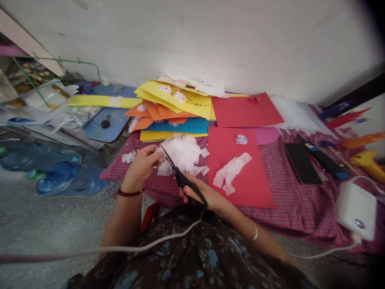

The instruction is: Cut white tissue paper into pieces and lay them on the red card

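Note:
My right hand (pixel 201 193) is closed round the black handles of a pair of scissors (pixel 179 175), whose blades point up and left into white tissue paper (pixel 183 154). My left hand (pixel 143 164) pinches the left edge of that tissue, fingers closed on it. Both hands hover over the near edge of a red checked cloth (pixel 288 188). A red paper sheet (pixel 240 172) lies just right of the hands, with a strip of white tissue (pixel 231 171) and a small white paper flower (pixel 241 139) on it.
Behind lie stacked yellow, orange and blue sheets (pixel 174 108) and another red sheet (pixel 245 110). A black phone (pixel 301 163), pens and coloured sticks sit at the right, a white box (pixel 357 210) with a cable nearer. Blue water bottles (pixel 57 176) lie left on the floor.

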### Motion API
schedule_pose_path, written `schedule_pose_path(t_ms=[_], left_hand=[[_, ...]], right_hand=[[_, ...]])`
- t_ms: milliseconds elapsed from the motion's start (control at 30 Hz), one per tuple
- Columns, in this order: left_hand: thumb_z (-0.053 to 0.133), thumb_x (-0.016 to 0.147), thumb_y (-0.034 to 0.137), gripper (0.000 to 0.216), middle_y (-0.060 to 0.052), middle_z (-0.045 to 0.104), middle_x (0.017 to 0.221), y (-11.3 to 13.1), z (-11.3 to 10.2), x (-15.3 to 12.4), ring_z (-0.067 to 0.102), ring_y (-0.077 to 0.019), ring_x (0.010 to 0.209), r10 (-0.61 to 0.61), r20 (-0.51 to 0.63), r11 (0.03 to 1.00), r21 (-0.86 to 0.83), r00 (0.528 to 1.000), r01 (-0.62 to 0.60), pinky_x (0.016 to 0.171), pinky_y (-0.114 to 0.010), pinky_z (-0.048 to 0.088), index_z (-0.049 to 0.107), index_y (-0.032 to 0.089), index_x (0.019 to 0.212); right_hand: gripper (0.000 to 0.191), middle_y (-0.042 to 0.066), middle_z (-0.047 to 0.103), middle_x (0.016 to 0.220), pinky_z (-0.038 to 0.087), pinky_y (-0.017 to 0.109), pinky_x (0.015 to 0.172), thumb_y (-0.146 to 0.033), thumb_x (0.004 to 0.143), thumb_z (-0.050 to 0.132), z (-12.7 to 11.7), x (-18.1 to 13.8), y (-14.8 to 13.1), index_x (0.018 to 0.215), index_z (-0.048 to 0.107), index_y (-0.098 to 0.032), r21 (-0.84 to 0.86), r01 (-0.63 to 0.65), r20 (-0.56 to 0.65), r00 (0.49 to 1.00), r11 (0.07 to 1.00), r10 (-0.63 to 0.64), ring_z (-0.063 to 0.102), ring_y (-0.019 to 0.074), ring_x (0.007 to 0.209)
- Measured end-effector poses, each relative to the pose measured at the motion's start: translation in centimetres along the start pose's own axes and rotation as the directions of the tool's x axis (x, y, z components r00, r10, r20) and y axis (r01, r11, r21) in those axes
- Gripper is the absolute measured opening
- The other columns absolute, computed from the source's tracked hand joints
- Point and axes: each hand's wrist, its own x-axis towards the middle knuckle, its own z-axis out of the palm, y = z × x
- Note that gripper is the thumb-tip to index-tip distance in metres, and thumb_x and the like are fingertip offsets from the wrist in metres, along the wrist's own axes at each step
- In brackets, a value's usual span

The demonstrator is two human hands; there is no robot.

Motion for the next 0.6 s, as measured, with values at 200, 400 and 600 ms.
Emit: schedule_pose_path(t_ms=[200,400,600], left_hand=[[0.079,0.062,0.026,0.026,0.004,0.057,0.054,-0.1,0.1,0.1,0.046,-0.0052,0.043,0.018,-0.015,0.999,0.03,1.0,-0.018,0.042,-0.017,0.034,0.054,0.016,0.062],[0.086,0.056,0.023,0.035,0.009,0.052,0.055,-0.8,0.0,0.3,0.045,-0.0042,0.042,0.058,-0.065,0.989,-0.131,0.996,-0.066,0.042,-0.017,0.035,0.053,0.018,0.069],[0.084,0.061,0.031,0.026,0.003,0.058,0.056,-0.9,-0.3,0.2,0.048,-0.0052,0.043,0.018,-0.085,0.991,-0.134,0.996,-0.029,0.042,-0.017,0.036,0.065,0.015,0.069]], right_hand=[[0.067,0.001,0.056,0.085,0.04,0.028,0.064,-0.071,0.087,0.057,0.1,0.0,0.2,0.125,0.053,-0.016,0.008,-0.001,-0.035,0.999,1.0,0.001,0.053,0.012,0.067],[0.06,0.001,0.056,0.082,0.038,0.028,0.063,-0.067,0.09,0.056,0.2,0.1,0.8,0.12,0.056,-0.015,0.103,0.05,-0.052,0.998,0.993,-0.045,0.052,0.0117,0.064],[0.055,0.002,0.057,0.081,0.038,0.028,0.063,-0.063,0.093,0.054,0.1,-0.2,1.2,0.121,0.057,-0.016,0.105,0.054,-0.064,0.997,0.993,-0.048,0.052,0.0125,0.065]])
